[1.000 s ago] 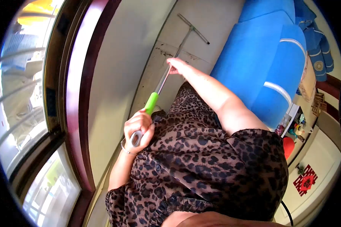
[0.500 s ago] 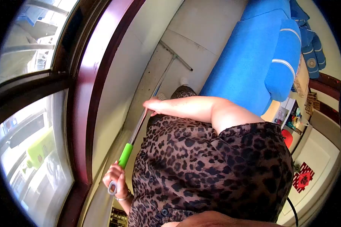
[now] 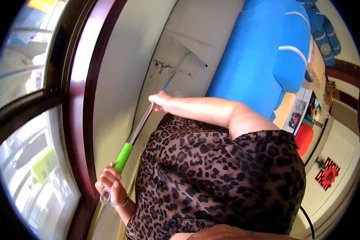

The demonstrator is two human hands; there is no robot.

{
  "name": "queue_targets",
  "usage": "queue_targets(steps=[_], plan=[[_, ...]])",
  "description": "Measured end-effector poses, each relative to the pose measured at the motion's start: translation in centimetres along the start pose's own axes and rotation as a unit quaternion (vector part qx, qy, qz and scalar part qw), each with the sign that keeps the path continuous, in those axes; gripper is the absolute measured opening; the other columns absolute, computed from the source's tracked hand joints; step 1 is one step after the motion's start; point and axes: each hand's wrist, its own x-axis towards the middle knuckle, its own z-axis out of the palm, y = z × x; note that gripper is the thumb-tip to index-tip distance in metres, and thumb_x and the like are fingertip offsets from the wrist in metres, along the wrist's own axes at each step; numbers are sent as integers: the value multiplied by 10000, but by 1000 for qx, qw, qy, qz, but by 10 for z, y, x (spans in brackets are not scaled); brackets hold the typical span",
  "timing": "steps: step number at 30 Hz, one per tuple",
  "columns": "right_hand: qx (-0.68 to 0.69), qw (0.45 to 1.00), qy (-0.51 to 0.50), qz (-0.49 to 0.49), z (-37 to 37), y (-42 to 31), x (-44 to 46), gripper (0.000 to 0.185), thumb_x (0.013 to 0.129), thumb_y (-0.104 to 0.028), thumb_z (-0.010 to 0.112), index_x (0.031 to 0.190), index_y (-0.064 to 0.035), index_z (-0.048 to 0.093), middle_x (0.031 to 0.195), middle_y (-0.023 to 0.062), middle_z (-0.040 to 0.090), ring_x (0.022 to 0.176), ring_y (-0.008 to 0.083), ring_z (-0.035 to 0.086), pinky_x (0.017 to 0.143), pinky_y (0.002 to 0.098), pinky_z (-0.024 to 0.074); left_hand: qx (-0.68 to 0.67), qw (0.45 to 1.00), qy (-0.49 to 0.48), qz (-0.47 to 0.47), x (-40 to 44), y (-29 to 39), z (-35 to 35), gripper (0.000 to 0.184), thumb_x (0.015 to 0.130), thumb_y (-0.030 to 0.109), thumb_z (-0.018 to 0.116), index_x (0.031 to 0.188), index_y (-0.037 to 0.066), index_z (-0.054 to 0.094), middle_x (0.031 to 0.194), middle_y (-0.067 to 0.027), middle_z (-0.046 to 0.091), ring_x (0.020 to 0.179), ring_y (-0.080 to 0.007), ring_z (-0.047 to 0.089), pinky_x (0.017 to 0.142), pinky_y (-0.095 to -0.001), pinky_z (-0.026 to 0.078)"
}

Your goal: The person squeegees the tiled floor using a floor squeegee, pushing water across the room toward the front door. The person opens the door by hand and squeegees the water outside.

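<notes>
My left hand is wrapped round the lower end of a green grip, where a grey loop sticks out below the fingers. Further up the same tool, my right hand is closed on the metal pole. At the pole's far end, a T-shaped head, slightly blurred, lies over the light floor tiles. Dark bits of dirt show on the floor beside the pole, between the head and my right hand.
A blue-covered sofa stands to the right of the floor strip. On the left are a pale wall and a dark-framed window. A red object and a shelf with small items are at the right.
Compared with a second ago, both hands have shifted down and to the left with the tool. Since the middle frame, the T-shaped head has moved slightly right, and the dark dirt shows again.
</notes>
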Motion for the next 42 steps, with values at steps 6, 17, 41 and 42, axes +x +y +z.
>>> queue_targets(steps=[6, 17, 41, 42], plan=[[14, 993, 102, -62, -67, -45, 77, 172, 653, -200, 606, 731, -52, 567, 750, 64, 557, 674, 172, 548, 469, 284, 486, -36, 994, -106, -2, 55, -62, 42, 290, 690, 22, 552, 550, 96, 310, 565, -3, 399, 644, -156, 446, 886, -399, 338], [56, 993, 92, -49, -123, -42, 120, 93, 653, -147, 576, 648, -75, 518, 553, 9, 434, 487, 112, 447, 628, 386, 511, -23, 985, -169, -4, 57, -97, 94, 233, 710, -25, 502, 576, 77, 341, 614, -32, 425, 698, -158, 452, 902, -392, 316], [-19, 999, -48, 1, 76, 164, -5, 100, 695, -162, 562, 711, -74, 517, 581, 3, 457, 516, 111, 460, 532, 317, 508, 57, 997, 21, -45, -142, -8, -81, 247, 672, 12, 542, 556, 73, 333, 562, -26, 394, 614, -153, 418, 844, -368, 350], [-9, 998, -57, -2, 104, 173, -10, 96, 694, -160, 563, 708, -76, 519, 585, 2, 461, 521, 109, 463, 535, 305, 508, 50, 998, 31, -36, -144, -3, -108, 253, 670, 28, 548, 562, 80, 326, 553, -24, 383, 605, -150, 409, 837, -367, 353]])
